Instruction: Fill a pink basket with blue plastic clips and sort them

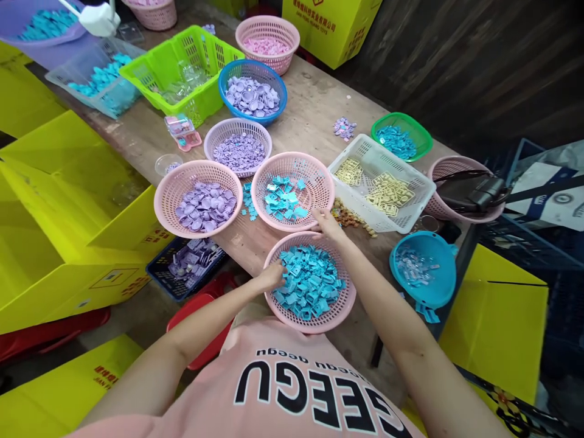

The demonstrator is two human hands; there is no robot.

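Observation:
A pink basket (349, 298) full of small blue plastic pieces (310, 283) rests against my body at the table's front edge. My left hand (272, 275) crosses its left rim with curled fingers at the blue pieces; what they grip is hidden. Just beyond stands a second pink basket (319, 176) holding fewer flat blue pieces (285, 199). At its near right rim is my right hand (326, 222), fingers bent over the edge and closed on it. The two baskets nearly touch.
Baskets of purple pieces (205, 207) stand to the left. A white crate (410, 216) with cream pieces and a blue bowl (444, 283) of clear pieces are to the right. Behind are a green crate (159, 103) and a blue basket (283, 97). Yellow boxes (104, 280) flank the table.

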